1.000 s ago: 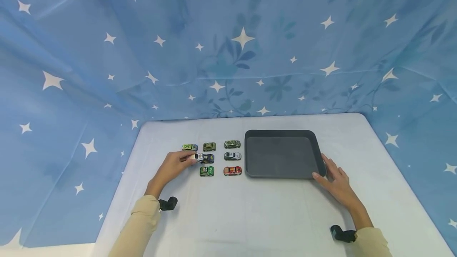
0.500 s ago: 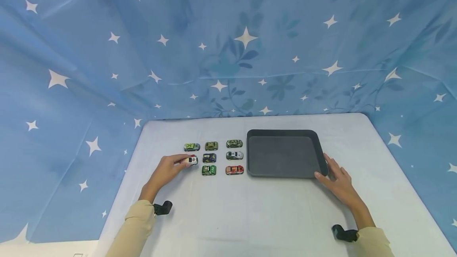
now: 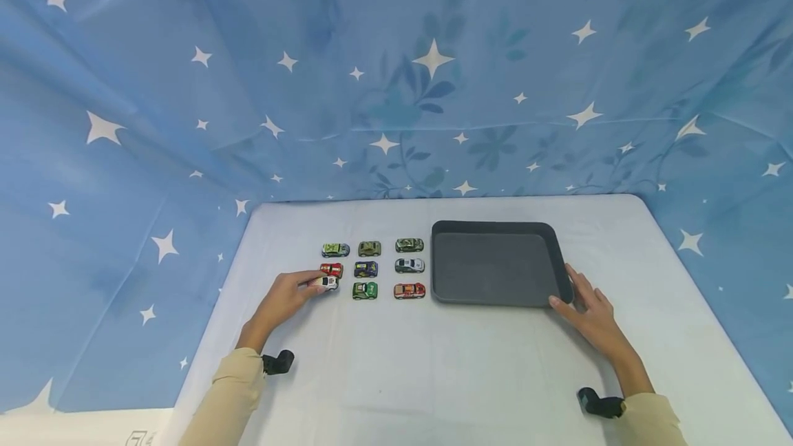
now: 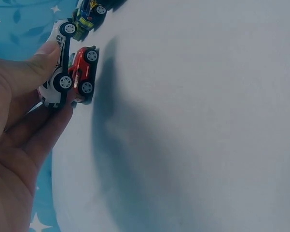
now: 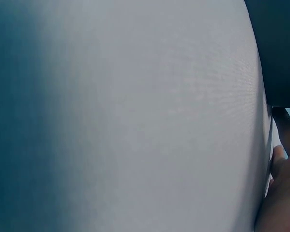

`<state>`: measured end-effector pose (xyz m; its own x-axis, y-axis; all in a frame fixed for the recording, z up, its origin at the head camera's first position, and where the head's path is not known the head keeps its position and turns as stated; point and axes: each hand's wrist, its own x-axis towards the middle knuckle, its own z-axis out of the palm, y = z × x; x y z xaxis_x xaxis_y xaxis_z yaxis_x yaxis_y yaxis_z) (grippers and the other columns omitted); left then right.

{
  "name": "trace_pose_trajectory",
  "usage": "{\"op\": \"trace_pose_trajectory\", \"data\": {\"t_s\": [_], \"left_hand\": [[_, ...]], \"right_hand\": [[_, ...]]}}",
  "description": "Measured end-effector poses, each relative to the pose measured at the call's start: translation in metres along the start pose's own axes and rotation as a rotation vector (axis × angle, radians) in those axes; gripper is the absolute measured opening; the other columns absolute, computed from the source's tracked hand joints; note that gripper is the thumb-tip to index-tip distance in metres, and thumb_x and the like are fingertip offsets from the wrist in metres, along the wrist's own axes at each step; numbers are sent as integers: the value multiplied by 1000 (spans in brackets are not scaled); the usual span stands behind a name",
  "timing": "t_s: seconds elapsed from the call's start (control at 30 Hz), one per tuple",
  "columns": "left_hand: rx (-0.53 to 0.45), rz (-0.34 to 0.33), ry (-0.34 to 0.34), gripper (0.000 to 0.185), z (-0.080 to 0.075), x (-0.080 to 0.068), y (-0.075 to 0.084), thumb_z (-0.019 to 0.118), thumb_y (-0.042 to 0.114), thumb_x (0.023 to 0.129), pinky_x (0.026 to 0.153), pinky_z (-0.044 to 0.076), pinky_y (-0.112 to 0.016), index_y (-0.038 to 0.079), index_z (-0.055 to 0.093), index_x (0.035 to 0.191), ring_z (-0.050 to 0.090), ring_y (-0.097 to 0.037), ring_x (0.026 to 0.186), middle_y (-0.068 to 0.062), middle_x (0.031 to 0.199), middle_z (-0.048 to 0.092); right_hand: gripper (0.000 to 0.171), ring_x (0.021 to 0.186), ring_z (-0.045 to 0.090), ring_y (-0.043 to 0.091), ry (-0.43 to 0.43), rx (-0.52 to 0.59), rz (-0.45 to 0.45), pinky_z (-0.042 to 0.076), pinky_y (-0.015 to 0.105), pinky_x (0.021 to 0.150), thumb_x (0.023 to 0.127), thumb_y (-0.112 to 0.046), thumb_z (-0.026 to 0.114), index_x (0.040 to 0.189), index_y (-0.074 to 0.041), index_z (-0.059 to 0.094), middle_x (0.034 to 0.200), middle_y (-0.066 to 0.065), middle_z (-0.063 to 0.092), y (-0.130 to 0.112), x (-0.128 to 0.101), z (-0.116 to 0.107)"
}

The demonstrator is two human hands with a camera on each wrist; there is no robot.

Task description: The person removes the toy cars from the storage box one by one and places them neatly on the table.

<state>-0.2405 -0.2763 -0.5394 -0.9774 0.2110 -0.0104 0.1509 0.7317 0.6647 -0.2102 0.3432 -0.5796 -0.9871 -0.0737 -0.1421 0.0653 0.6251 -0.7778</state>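
Between thumb and fingers my left hand pinches a white toy car, its side and black wheels turned to the left wrist view. Just behind it in the head view sits a red toy car, partly overlapped by the white one. My right hand rests at the near right corner of a dark grey tray, thumb at the front edge and fingers along the right side. The right wrist view catches only part of this hand beside the tray's dark wall.
Right of the left hand stand a blue toy car, a green one, an olive one and several others. A yellow-green car is farther back. The white table meets a blue starry curtain.
My left hand has drawn the white toy car left and toward me, away from the blue car. The red toy car now shows behind it. My right hand stays at the tray corner.
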Motion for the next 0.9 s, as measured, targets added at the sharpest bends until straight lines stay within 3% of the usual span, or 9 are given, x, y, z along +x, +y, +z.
{"op": "trace_pose_trajectory", "data": {"t_s": [0.23,0.9], "left_hand": [[0,-29,-29,34,2,-3,-4,78,17,101,108,49,-61,0,76,131,63,-43,130,-21,131,72],[10,11,-21,32,10,-3,-9,79,13,98,109,48,-60,-1,78,127,64,-46,127,-24,128,72]], "right_hand": [[92,159,-1,54,4,-2,0,-13,62,125,107,-45,62,175,-18,6,171,37,10,3,1,0],[91,159,2,54,23,10,-32,-13,61,125,106,-43,64,175,-17,10,172,35,11,-1,0,1]]}}
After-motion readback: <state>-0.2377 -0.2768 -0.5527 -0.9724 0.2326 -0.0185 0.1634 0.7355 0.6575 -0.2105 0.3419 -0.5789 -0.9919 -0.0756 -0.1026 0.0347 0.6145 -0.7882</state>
